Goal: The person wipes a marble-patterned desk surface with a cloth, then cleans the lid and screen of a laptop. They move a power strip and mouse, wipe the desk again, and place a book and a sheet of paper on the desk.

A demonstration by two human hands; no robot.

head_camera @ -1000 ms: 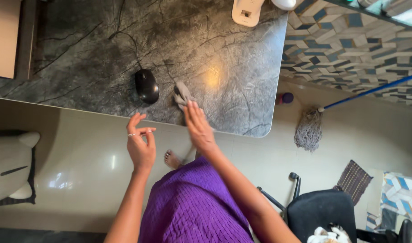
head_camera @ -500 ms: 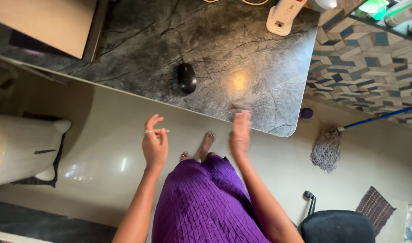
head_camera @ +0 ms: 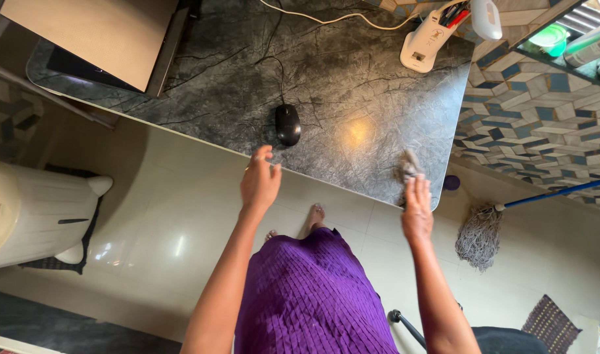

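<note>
While the person stood at the near edge of the dark marble-patterned desk [head_camera: 352,78], the right hand [head_camera: 417,210] pressed a small grey cloth [head_camera: 405,167] against the desktop close to its rounded right corner. The cloth looked crumpled and bunched, a dull grey-brown, with most of it poking out beyond the fingertips; the fingers lay over its near end, though how tightly they closed on it could not be made out. The left hand [head_camera: 259,180] hovered over the front edge of the desk with fingers loosely spread and nothing in it, a ring showing on one finger. Just beyond that hand a black corded mouse [head_camera: 287,124] sat on the desk, its cable running toward the back. A white charging stand [head_camera: 426,40] stood at the far right edge, and a tan board [head_camera: 97,33] covered the far left corner. On the glossy cream floor [head_camera: 175,216], a grey string mop [head_camera: 478,229] with a blue handle lay to the right of the desk, beside the patterned tile wall. The person wore a purple pleated garment [head_camera: 313,295].
</note>
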